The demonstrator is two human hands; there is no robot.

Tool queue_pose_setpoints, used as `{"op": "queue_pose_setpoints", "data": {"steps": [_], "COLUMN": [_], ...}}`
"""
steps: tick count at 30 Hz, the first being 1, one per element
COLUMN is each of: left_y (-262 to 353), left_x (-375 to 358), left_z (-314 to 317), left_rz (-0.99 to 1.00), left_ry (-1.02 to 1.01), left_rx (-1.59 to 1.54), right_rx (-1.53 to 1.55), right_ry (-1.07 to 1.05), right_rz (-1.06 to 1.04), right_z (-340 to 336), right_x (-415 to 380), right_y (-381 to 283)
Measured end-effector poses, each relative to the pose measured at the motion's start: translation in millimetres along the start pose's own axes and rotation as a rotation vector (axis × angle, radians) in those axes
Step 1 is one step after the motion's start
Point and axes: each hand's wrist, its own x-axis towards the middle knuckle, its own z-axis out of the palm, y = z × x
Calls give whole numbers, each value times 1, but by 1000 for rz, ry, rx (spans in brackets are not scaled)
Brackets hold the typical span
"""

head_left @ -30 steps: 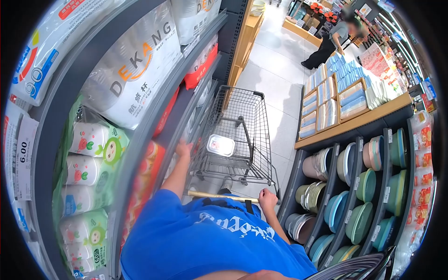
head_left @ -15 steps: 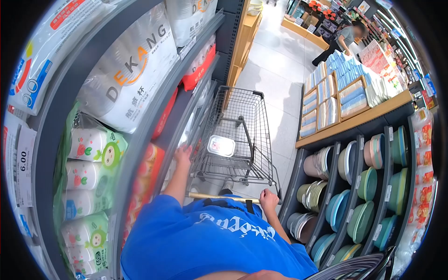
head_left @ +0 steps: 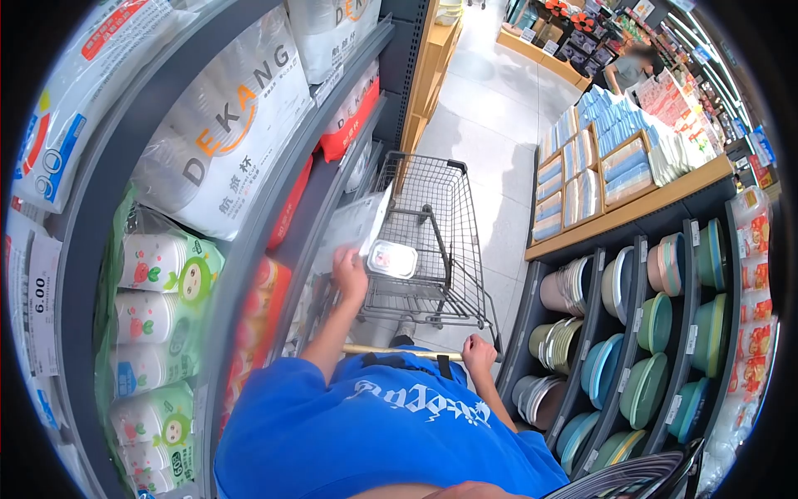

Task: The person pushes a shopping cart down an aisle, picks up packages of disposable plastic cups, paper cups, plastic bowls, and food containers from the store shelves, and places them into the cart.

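Observation:
My left hand is closed on the near end of a flat, clear and white plastic package, which hangs tilted between the left shelf and the cart. My right hand is wrapped round the right end of the pale cart handle. In front of me stands the grey wire shopping cart. A white rectangular container with a clear top lies inside it, just right of my left hand.
Packs of paper cups and large cup bags fill the left shelf. Stacked bowls line the right shelf, with folded towels above. A person bends at the back right.
My left hand has moved right, away from the shelf, and now has the flat package in it. My right hand has stayed at the handle. The far person has bent lower.

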Motion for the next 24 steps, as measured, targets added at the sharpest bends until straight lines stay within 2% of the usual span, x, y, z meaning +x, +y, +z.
{"op": "queue_pose_setpoints", "data": {"steps": [1, 3, 4, 5, 6, 8, 9, 12, 14, 15, 18, 19, 21, 24], "left_y": [18, 62, 87, 105, 125, 163, 175, 205, 220, 220, 215, 214, 211, 207], "left_x": [1, 8, 11, 13, 16, 22, 27, 43, 48, 51, 61, 60, 57, 46], "left_z": [-3, -20, -30, -36, -50, -86, -99, -130, -144, -142, -141, -140, -137, -141], "left_rz": [179, 187, 191, 301, 238, 105, 41, -132, -215, -212, -280, -251, -199, -213], "left_ry": [49, -54, -108, -49, -84, -160, -186, -273, -351, -318, -319, -331, -354, -558], "left_rx": [62, -124, -217, -201, -221, -254, -417, -814, -973, -1000, -1037, -1025, -1001, -1019], "right_rx": [-4, -11, 64, 137, 207, 364, 448, 1104, 1379, 1575, 1565, 1639, 1587, 1636], "right_ry": [-18, -54, 18, 91, 164, 217, 243, 181, -61, -282, -364, -373, -345, -300], "right_rz": [12, 38, -41, -118, -196, -208, -205, -103, -166, -79, -150, -122, -129, -114], "right_z": [-1, -4, -4, -5, -6, -38, -57, -98, -96, -119, -162, -165, -167, -174], "right_x": [0, -1, 0, 2, 4, 14, 19, 49, 70, 75, 81, 80, 78, 77], "right_y": [-1, -3, -3, -1, 1, -28, -50, -99, -81, -88, -109, -113, -117, -128]}}
